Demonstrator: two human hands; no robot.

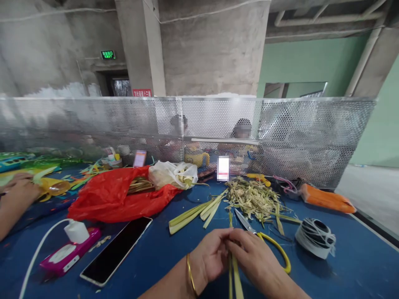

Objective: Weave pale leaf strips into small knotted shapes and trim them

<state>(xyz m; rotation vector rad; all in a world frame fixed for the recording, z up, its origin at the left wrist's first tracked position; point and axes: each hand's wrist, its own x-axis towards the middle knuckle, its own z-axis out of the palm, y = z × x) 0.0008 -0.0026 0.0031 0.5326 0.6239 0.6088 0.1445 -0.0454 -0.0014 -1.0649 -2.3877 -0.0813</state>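
My left hand (212, 254), with a gold bangle at the wrist, is closed on pale green plant strips (236, 279). My right hand (251, 253) meets it at the fingertips, pinching the same strips. The strips hang down between both hands, and a thin end pokes up above the fingers. Scissors with yellow handles (282, 249) lie open partly behind my right hand. More cut strips (190, 216) rest on the blue table (168, 265), beside a heap of dry shredded leaves (252, 197).
A red bag (106, 195), a white plastic bag (168, 172), a black phone (116, 251) and a magenta power strip (70, 253) are left. A twine spool (315, 238) and orange packet (327, 199) are right. Another person's hand (21, 191) works far left. A perforated metal screen (218, 118) stands behind.
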